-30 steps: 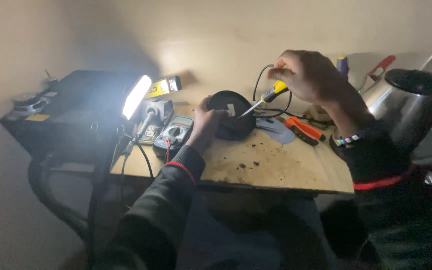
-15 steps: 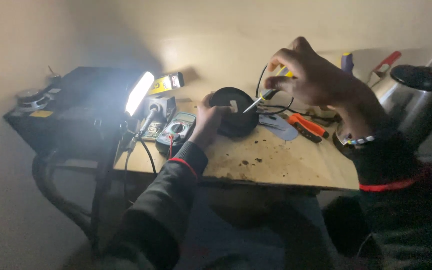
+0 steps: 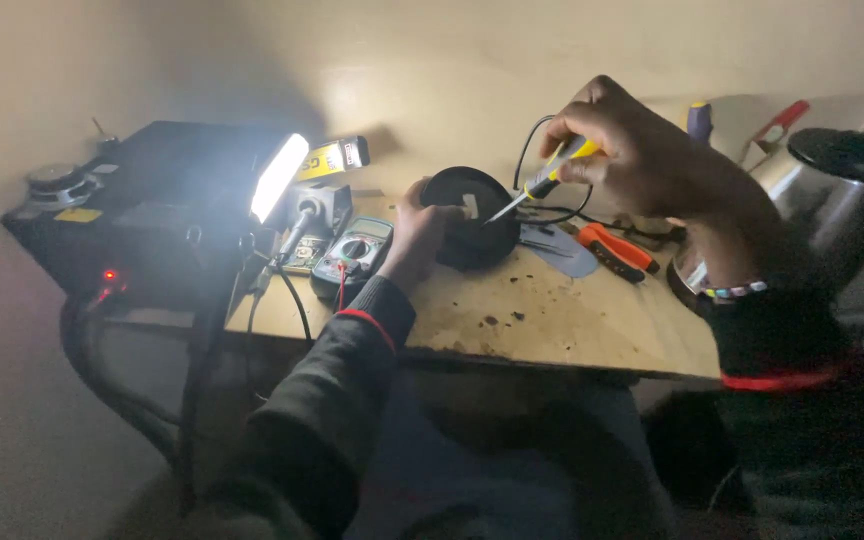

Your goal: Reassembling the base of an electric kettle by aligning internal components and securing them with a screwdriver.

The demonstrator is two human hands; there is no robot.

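A round black base with a black cord lies on its edge on the wooden worktop. My left hand grips its left side and steadies it. My right hand is raised above it and holds a yellow-handled screwdriver. The screwdriver's tip points down-left and touches the middle of the black base.
A bright lamp shines at the left beside a black box. A multimeter sits just left of my left hand. Orange-handled pliers lie right of the base. A steel kettle stands at the far right.
My right hand has kept the screwdriver and shifted slightly, with the tip now set against the middle of the base. My left hand stays on the base.
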